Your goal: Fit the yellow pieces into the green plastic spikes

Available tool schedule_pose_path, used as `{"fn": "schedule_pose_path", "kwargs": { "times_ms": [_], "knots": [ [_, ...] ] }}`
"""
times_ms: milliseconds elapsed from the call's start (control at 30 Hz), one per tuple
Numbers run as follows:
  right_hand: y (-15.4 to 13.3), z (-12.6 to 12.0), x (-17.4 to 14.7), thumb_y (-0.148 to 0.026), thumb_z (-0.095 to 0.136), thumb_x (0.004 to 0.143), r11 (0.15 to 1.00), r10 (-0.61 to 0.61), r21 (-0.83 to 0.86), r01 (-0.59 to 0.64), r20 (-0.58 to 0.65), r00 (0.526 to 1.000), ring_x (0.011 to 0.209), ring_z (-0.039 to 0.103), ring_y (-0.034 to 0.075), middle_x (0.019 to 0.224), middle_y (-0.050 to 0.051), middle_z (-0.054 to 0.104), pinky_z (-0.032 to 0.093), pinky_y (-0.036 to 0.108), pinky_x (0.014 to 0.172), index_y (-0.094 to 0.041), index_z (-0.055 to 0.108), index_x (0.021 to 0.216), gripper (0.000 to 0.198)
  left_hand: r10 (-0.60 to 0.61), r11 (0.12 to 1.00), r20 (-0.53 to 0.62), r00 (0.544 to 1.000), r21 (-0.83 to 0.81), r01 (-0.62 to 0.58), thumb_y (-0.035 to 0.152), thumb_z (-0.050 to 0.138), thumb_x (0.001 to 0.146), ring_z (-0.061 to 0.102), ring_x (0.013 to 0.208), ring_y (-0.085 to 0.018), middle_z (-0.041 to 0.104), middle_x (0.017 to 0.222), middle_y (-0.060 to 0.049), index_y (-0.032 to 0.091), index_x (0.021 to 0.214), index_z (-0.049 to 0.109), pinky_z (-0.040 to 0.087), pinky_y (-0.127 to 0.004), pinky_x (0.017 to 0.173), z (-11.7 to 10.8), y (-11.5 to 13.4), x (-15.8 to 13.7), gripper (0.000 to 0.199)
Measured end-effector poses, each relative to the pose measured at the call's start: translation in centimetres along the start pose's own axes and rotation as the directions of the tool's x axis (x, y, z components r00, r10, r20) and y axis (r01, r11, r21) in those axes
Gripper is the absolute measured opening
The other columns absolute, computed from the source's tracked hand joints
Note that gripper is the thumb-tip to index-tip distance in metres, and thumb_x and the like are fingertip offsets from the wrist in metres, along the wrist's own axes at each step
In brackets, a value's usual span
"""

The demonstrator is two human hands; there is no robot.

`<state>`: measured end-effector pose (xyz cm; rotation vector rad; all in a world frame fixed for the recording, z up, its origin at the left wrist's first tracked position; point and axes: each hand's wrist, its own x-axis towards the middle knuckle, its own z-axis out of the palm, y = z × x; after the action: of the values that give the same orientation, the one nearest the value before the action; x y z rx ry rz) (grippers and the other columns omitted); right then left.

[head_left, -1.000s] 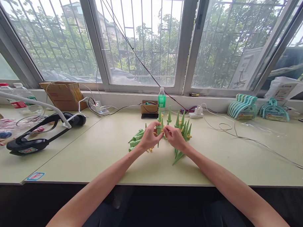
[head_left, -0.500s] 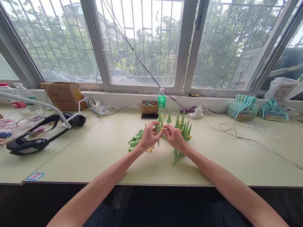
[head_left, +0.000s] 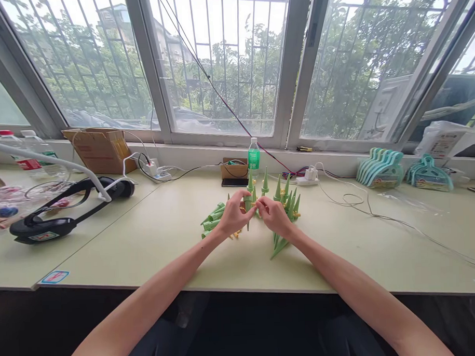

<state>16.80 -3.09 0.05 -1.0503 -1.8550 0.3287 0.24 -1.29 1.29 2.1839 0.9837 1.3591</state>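
My left hand (head_left: 234,213) is closed around a green cone (head_left: 248,204) whose pointed end hangs down. Close beside it, my right hand (head_left: 273,214) pinches a small yellow piece (head_left: 254,204) against the cone's side. Several green cones with yellow pieces (head_left: 288,201) stand upright behind and to the right of my hands. More green cones (head_left: 279,245) lie flat under my right wrist. Left of my left hand lie green tube-like parts (head_left: 210,223). Small loose yellow pieces (head_left: 236,234) are on the table below that hand.
A green-labelled bottle (head_left: 254,155), a phone (head_left: 234,182) and a small cardboard box (head_left: 229,171) stand at the back. A black headset (head_left: 44,221) lies at left. Teal hangers (head_left: 380,168) are stacked at right, near a white cable (head_left: 379,214) crossing the table (head_left: 154,243).
My right hand has shifted very slightly, and more of the yellow piece shows between the hands. The left hand keeps its hold on the cone.
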Motion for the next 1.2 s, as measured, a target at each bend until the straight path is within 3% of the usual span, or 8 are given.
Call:
{"fn": "schedule_pose_path", "kwargs": {
  "times_ms": [300, 533, 700, 867, 1200],
  "knots": [
    [0.33, 0.08, 0.01, -0.044, 0.034, 0.099, 0.999, 0.01, -0.054, -0.01, -0.019, 1.0, 0.047, 0.033, 0.011, 0.052, -0.005, 0.041, 0.027, 0.024, 0.05, -0.021, 0.038, 0.067, 0.039, 0.027, 0.999, 0.02, 0.999, 0.036, -0.028, 0.027, 0.063, 0.079, 0.062, 0.074, -0.014, 0.06, 0.109, -0.007, 0.019, 0.11, 0.053, 0.055, -0.026, 0.058, 0.03, -0.23, -0.21, 0.034],
    [0.67, 0.2, 0.08, -0.048, 0.031, 0.099, 0.997, 0.027, -0.07, -0.028, -0.017, 0.999, 0.045, 0.034, 0.011, 0.049, -0.004, 0.038, 0.026, 0.025, 0.049, -0.022, 0.035, 0.063, 0.045, 0.023, 0.999, 0.022, 0.999, 0.029, -0.024, 0.028, 0.064, 0.078, 0.062, 0.073, -0.014, 0.06, 0.108, -0.007, 0.019, 0.109, 0.054, 0.055, -0.026, 0.057, 0.04, 0.06, -0.2, 0.033],
    [0.22, 0.01, 0.04, -0.049, 0.033, 0.098, 0.995, 0.03, -0.097, -0.033, -0.034, 0.999, 0.046, 0.033, 0.011, 0.049, -0.004, 0.039, 0.025, 0.025, 0.049, -0.021, 0.043, 0.065, 0.044, 0.029, 0.999, 0.003, 1.0, 0.028, -0.029, 0.028, 0.064, 0.078, 0.061, 0.072, -0.013, 0.06, 0.11, -0.008, 0.018, 0.108, 0.054, 0.055, -0.026, 0.057, 0.02, 0.01, -0.09, 0.033],
    [-0.3, -0.17, -0.07, -0.046, 0.039, 0.097, 0.998, 0.046, -0.047, -0.046, 0.0, 0.999, 0.044, 0.038, 0.011, 0.051, -0.006, 0.046, 0.028, 0.023, 0.049, -0.02, 0.054, 0.091, 0.031, 0.016, 1.0, -0.019, 1.0, 0.003, -0.015, 0.031, 0.066, 0.078, 0.061, 0.069, -0.012, 0.059, 0.11, -0.009, 0.018, 0.108, 0.055, 0.054, -0.025, 0.054, 0.05, -0.05, 0.03, 0.034],
    [-0.22, -0.02, -0.09, -0.041, 0.039, 0.097, 0.999, 0.044, -0.028, -0.044, 0.006, 0.999, 0.043, 0.035, 0.011, 0.051, -0.006, 0.044, 0.027, 0.023, 0.048, -0.02, 0.053, 0.087, 0.027, 0.025, 1.0, -0.021, 0.999, -0.005, -0.025, 0.032, 0.066, 0.078, 0.061, 0.07, -0.012, 0.059, 0.112, -0.01, 0.017, 0.108, 0.055, 0.055, -0.024, 0.054, 0.08, -0.11, -0.04, 0.035]
  ]
}}
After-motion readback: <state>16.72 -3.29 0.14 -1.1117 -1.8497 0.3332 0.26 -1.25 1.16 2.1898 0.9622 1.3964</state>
